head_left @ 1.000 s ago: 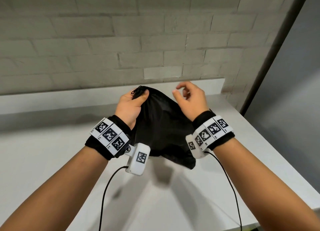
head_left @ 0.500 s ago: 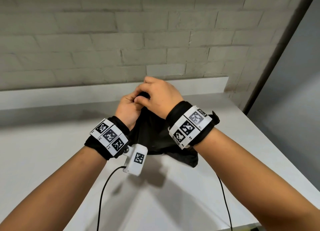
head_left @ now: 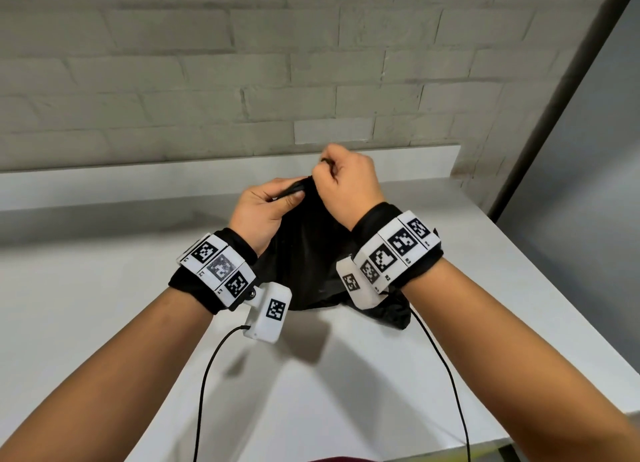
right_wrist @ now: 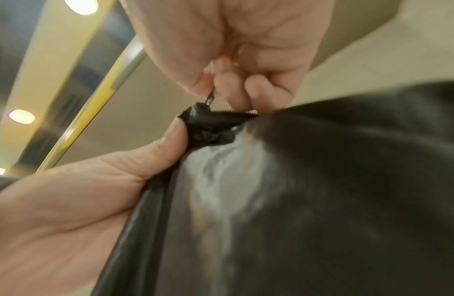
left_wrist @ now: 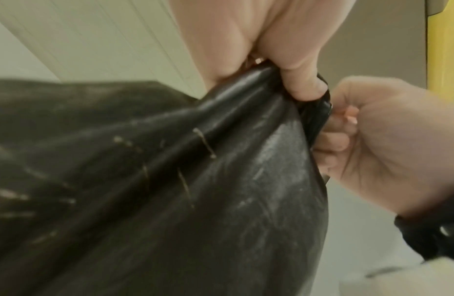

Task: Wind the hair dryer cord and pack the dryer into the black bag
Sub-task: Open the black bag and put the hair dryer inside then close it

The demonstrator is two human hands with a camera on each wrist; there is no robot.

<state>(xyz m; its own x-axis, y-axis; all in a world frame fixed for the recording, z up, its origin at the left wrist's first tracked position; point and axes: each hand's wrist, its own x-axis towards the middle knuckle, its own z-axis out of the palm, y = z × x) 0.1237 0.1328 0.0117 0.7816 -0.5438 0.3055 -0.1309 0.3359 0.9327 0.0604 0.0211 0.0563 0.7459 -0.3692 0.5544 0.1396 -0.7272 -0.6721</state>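
Hands both on black bag (head_left: pixel 308 253), which we hold up above the white bench (head_left: pixel 104 305): left hand (head_left: pixel 259 212) grips the bag's gathered top corner, right hand (head_left: pixel 349 181) beside it pinches the zipper pull (right_wrist: pixel 210 98); dryer not visible

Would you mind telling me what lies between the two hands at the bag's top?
Only the black bag's bunched top corner, with its zipper pull pinched by the right hand; the right wrist view shows it best.
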